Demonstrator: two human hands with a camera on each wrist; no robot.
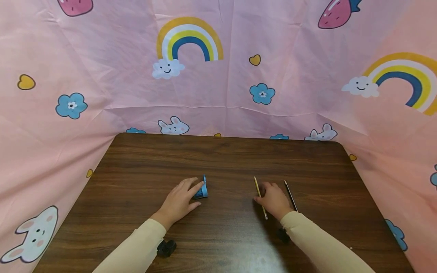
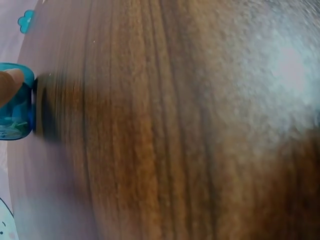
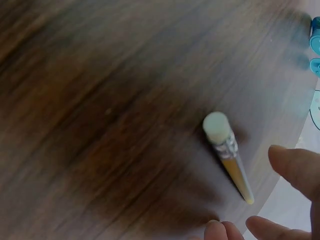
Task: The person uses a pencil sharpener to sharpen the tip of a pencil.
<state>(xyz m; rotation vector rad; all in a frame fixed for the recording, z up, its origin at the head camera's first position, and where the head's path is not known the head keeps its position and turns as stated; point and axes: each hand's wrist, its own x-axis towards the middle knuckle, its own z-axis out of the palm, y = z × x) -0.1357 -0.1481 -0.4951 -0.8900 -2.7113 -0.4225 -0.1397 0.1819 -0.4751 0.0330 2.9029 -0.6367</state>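
Observation:
My left hand [image 1: 181, 199] reaches over a small blue translucent container [image 1: 203, 192] on the table, fingers extended and thumb apart. In the left wrist view a fingertip overlaps this container [image 2: 16, 107] at the left edge; whether it presses cannot be told. A yellow pencil with a white eraser [image 1: 264, 213] lies on the table under my right hand [image 1: 274, 199]. The right wrist view shows its eraser end [image 3: 216, 127] closest, with the thumb and fingertips spread around the pencil, apart from it. Right of that hand lies a dark pencil [image 1: 290, 192], partly hidden by the wrist.
The dark brown wooden table [image 1: 225, 163] has rounded far corners. A pink cloth [image 1: 129, 45] printed with rainbows, flowers and rabbits hangs behind and at both sides. Black wrist-worn devices [image 1: 166, 248] show beneath the sleeves.

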